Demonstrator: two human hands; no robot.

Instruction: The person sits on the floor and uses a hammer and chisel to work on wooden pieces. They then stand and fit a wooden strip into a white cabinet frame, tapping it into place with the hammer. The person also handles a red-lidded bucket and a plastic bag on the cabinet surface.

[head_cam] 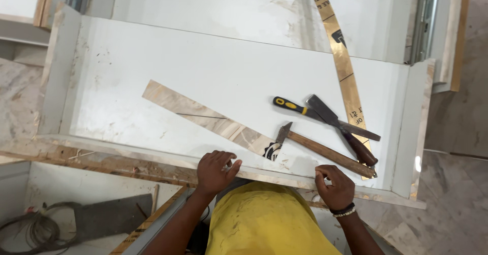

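My left hand point(216, 171) rests with curled fingers on the near edge of a white panel point(213, 77), pinching the edge strip point(152, 158) that runs along it. A hand's width to the right, my right hand point(334, 186) presses on the same edge, fingers bent, a dark wristband on the wrist. A marble-patterned laminate strip point(203, 117) lies diagonally on the panel just beyond my left hand. A wooden-handled hammer point(325, 151) lies just above my right hand.
A yellow-handled tool point(297, 107) and a flat scraper blade point(338, 122) lie crossed beside the hammer. A long curved tan strip point(343, 62) runs up from there to the top edge. Coiled cable point(35, 229) and a dark sheet point(109, 217) lie lower left.
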